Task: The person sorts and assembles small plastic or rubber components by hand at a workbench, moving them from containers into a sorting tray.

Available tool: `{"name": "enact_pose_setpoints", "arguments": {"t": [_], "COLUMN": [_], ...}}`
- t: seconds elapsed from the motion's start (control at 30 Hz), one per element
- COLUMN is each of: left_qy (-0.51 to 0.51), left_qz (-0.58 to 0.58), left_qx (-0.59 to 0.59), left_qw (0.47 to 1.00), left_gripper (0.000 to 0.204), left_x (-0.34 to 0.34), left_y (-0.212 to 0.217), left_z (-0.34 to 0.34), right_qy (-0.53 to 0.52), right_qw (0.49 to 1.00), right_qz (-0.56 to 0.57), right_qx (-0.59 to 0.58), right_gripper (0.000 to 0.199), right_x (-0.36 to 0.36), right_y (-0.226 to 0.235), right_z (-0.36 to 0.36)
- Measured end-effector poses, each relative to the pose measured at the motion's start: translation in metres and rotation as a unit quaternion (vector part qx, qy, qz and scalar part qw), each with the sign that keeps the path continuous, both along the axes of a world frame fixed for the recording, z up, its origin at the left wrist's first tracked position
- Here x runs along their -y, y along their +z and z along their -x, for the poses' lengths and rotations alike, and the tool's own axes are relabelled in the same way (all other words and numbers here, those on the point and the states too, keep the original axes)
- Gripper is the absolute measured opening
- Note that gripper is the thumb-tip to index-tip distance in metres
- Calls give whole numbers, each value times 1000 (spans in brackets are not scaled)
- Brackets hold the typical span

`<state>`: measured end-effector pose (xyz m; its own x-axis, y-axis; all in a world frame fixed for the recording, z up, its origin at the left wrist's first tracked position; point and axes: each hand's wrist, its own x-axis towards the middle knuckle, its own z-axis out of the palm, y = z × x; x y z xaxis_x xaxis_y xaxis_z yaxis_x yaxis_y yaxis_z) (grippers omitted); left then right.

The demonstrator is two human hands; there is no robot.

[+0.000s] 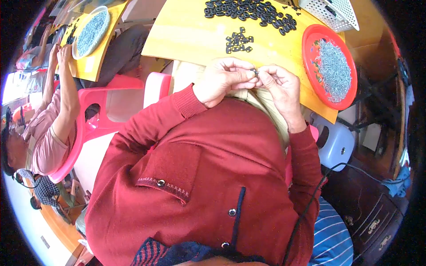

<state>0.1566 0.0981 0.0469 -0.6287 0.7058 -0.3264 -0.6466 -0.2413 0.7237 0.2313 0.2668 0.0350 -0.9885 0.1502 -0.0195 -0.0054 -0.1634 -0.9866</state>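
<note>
My left hand [226,80] and my right hand [282,88] meet at the table's near edge. Both pinch a small black part [254,72] between thumb and fingertips; the fingers cover most of it. Just beyond, a small cluster of black pieces [238,42] lies on the yellow table [186,31]. Farther back spreads a larger heap of black oval pieces [248,9]. To the right of my hands, a red round tray [309,57] holds a mass of thin silvery metal pieces [333,71], too small to identify.
A white perforated basket [335,20] stands at the back right. Below the table's right end is a blue-grey stool [339,144]. On the left, another person works at a yellow table with a bowl of metal pieces [92,33], beside a pink chair [95,104]. A black cable [306,208] hangs at right.
</note>
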Motion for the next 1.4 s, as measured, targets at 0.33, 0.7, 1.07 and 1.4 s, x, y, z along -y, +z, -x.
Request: {"name": "enact_pose_setpoints", "arguments": {"t": [0.33,0.7,1.07,1.4], "left_qy": [-8,1,12,20], "left_qz": [-13,-8,21,-24], "left_qx": [7,21,3,17], "left_qw": [1000,1000,1000,999], "left_gripper": [20,18,17,17], "left_x": [0,0,2,4], "left_y": [2,-2,-3,-4], "left_z": [1,0,-5,-4], "right_qy": [7,11,26,88], "right_qw": [1000,1000,998,991], "right_qz": [18,-4,-62,-92], "right_qx": [11,4,-15,-31], "right_gripper": [18,16,14,17], "right_x": [0,4,2,-13], "right_y": [-1,-1,2,3], "right_z": [1,1,1,6]}}
